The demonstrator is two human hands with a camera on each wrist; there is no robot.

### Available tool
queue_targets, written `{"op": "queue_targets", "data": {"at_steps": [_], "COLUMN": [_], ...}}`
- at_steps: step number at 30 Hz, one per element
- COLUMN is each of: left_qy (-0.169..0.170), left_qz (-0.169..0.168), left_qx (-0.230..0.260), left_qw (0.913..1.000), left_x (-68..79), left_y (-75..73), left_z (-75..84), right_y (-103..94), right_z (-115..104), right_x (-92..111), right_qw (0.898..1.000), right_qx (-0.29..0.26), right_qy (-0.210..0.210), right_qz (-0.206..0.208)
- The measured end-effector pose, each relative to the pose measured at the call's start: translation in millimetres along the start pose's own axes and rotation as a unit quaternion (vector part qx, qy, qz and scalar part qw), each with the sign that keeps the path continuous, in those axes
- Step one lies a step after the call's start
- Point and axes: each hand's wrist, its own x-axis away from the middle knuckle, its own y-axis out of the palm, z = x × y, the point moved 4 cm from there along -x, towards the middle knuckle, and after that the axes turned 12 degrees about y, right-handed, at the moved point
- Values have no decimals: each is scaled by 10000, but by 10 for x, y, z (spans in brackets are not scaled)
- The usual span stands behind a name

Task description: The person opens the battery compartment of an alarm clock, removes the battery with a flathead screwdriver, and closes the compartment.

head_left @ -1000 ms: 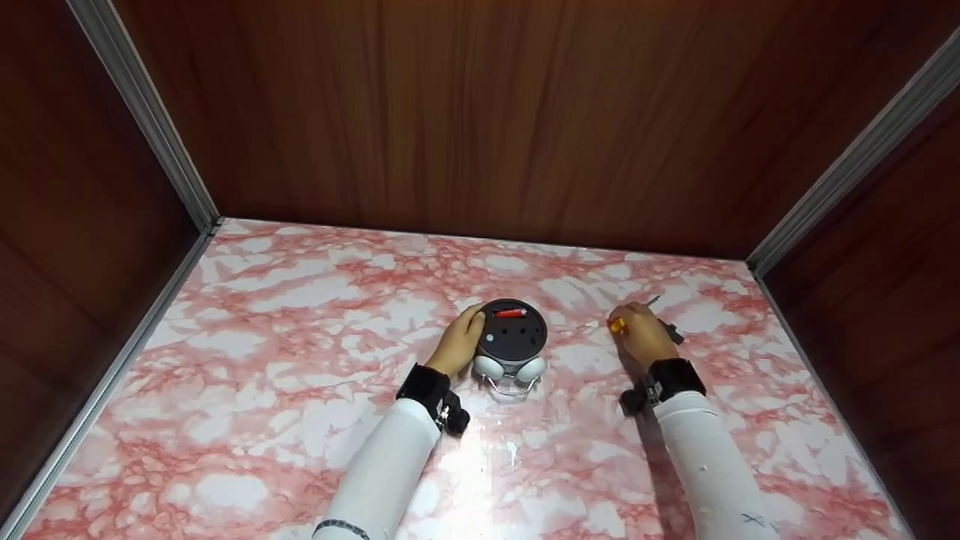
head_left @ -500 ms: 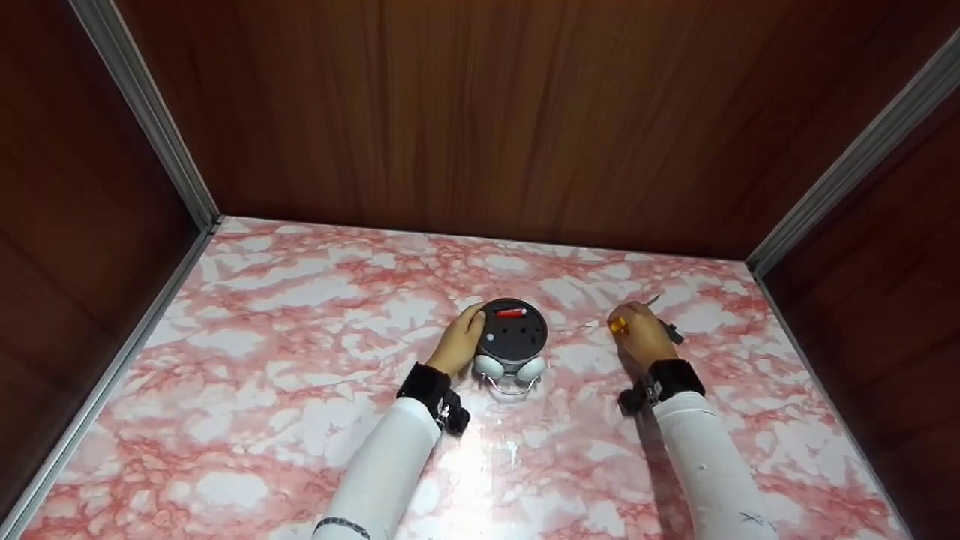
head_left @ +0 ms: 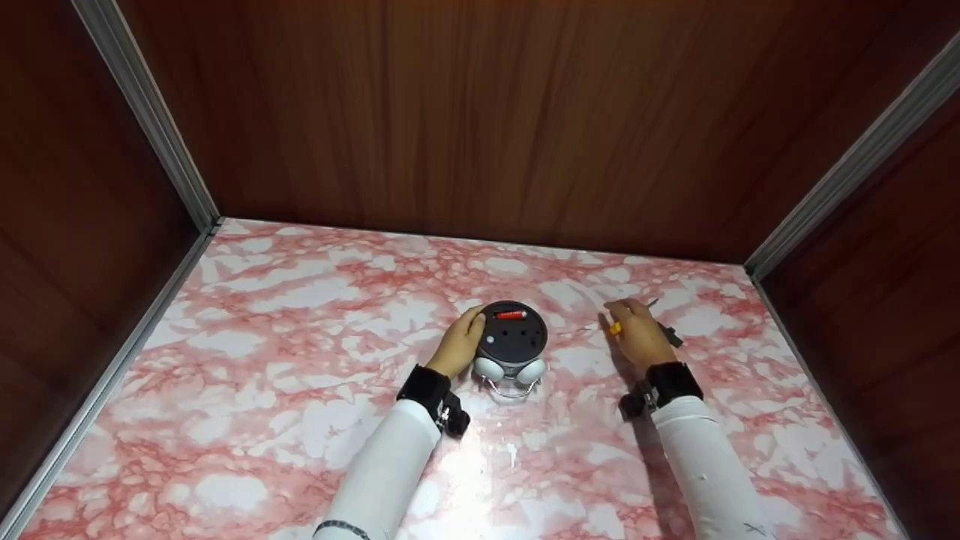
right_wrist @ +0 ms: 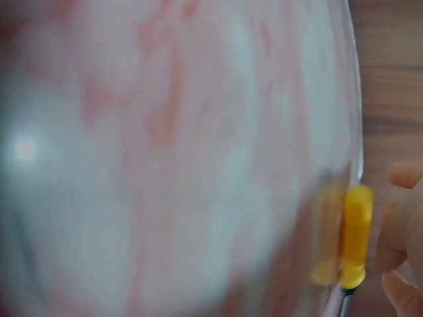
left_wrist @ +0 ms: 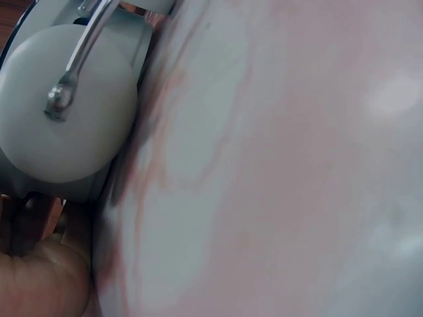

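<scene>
A twin-bell alarm clock (head_left: pixel 513 345) lies with its black back facing up and its white bells toward me. A red battery (head_left: pixel 511 315) sits in the slot in that back. My left hand (head_left: pixel 459 343) grips the clock's left side, thumb on the rim; the left wrist view shows one bell (left_wrist: pixel 66 132) close up. To the right, my right hand (head_left: pixel 641 335) hovers over a screwdriver with a yellow handle (head_left: pixel 616 328). In the right wrist view that handle (right_wrist: pixel 357 228) lies on the table, and the fingers (right_wrist: pixel 393 244) are loosely bent and apart from it.
A small black piece (head_left: pixel 671 336) lies just right of my right hand. A tiny white bit (head_left: pixel 590 327) is on the marbled table (head_left: pixel 300 360) left of the screwdriver. Dark wooden panels (head_left: pixel 480 127) enclose the back and sides.
My right hand has loosened its fingers from the screwdriver, lifting slightly off the handle, which stays on the table. My left hand and the clock have barely moved.
</scene>
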Motion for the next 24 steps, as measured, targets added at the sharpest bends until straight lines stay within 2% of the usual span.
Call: {"op": "queue_targets", "data": {"at_steps": [5, 10, 14, 17, 22, 24], "left_qy": [22, -87, -129, -114, -86, -81], "left_qz": [14, 11, 11, 15, -22, -27], "left_qx": [-53, 8, 30, 59, 36, 1], "left_qw": [10000, 10000, 9999, 9999, 10000, 10000], "left_x": [-2, 2, -3, -6, -4, -1], "left_y": [-1, 11, 8, 6, 11, 9], "left_z": [-3, -17, -20, -25, -37, -40], "right_y": [-4, 53, 148, 228, 356, 403], "right_z": [-164, -403, -640, -824, -1092, -1173], "right_x": [35, 104, 159, 214, 356, 417], "right_qw": [9986, 9907, 9751, 9575, 9339, 9294], "right_qx": [-505, -1318, -2193, -2818, -3397, -3475], "right_qy": [-43, -27, 291, 580, 787, 788], "right_qz": [169, 332, 129, -174, -790, -962]}}
